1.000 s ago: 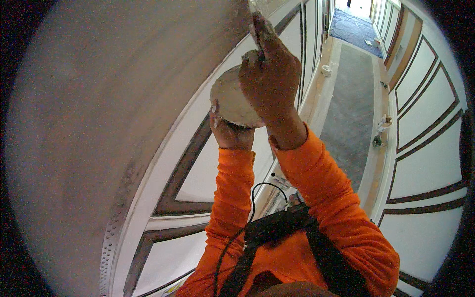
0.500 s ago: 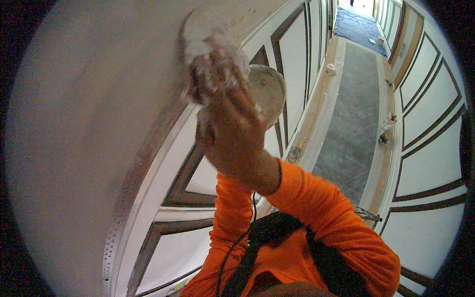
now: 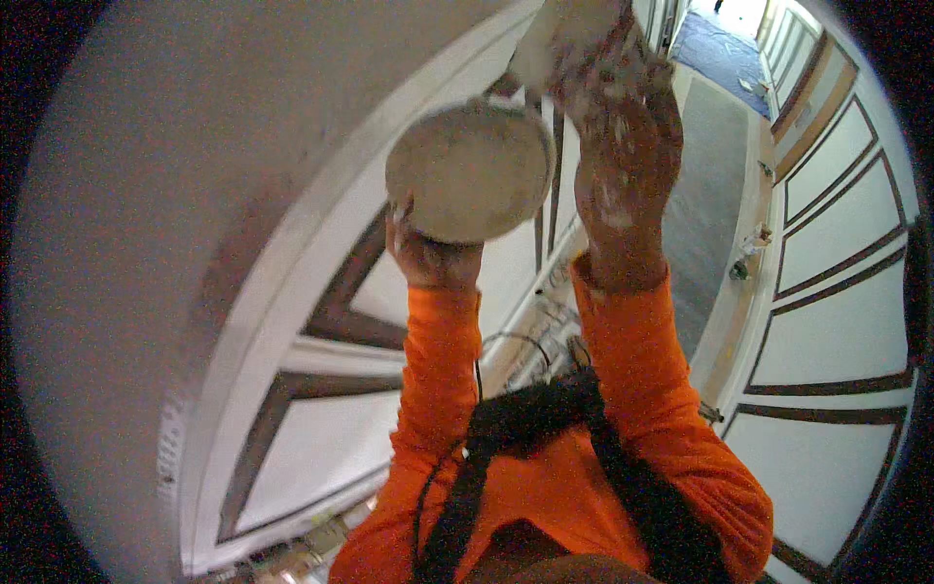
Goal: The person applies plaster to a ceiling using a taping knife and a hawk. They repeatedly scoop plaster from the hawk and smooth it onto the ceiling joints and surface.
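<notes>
My left hand grips a round, shallow, beige-grey container from below, close to the plastered wall. Its face is coated in something pale; I cannot tell how deep it is. To the right, my raised right hand is smeared with white paste. Its fingers are closed at the top of the view, around a pale, broad object that I cannot make out through blur. That object is away from the wall, beyond the container's upper right edge. Both arms are in orange sleeves.
White panelling with dark trim runs below the plaster on the left. More panels line the right side. Grey floor covering runs along the corridor to a blue sheet. Small items lie by the right wall.
My right hand has come off the wall and moved right, away from the container. The round container, half hidden before, now shows its face and sits further left.
</notes>
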Motion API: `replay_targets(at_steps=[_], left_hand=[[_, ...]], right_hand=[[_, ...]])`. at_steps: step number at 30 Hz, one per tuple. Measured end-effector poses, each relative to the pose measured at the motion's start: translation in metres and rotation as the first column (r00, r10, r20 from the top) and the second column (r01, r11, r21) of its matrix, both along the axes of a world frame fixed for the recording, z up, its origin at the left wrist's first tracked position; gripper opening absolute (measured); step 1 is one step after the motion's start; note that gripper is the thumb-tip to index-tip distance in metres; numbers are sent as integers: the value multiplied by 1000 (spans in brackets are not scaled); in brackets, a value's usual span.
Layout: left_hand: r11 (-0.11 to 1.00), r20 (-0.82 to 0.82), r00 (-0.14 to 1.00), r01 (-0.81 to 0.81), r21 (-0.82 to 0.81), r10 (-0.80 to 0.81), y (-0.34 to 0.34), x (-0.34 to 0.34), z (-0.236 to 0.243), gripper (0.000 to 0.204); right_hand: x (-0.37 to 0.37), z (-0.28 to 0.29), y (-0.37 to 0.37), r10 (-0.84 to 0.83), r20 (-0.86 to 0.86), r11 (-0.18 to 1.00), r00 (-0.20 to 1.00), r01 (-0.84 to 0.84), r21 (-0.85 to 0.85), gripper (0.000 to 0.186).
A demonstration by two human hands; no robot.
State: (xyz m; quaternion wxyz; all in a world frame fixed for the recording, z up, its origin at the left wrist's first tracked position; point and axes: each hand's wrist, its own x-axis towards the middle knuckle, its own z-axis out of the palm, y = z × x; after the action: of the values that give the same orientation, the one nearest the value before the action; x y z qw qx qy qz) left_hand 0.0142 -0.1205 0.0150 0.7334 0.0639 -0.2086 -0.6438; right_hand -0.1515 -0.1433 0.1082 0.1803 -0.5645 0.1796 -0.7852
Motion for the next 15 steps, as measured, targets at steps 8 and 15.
replay_targets(at_steps=[8,15], left_hand=[[996,9,998,-66,56,66,24,-16,-26,57],[998,-25,999,33,60,-31,30,-27,-74,57]], right_hand=[[-42,-7,27,133,-283,973,950,-72,217,22],[-37,-73,-56,-142,-988,989,55,-23,-144,35]])
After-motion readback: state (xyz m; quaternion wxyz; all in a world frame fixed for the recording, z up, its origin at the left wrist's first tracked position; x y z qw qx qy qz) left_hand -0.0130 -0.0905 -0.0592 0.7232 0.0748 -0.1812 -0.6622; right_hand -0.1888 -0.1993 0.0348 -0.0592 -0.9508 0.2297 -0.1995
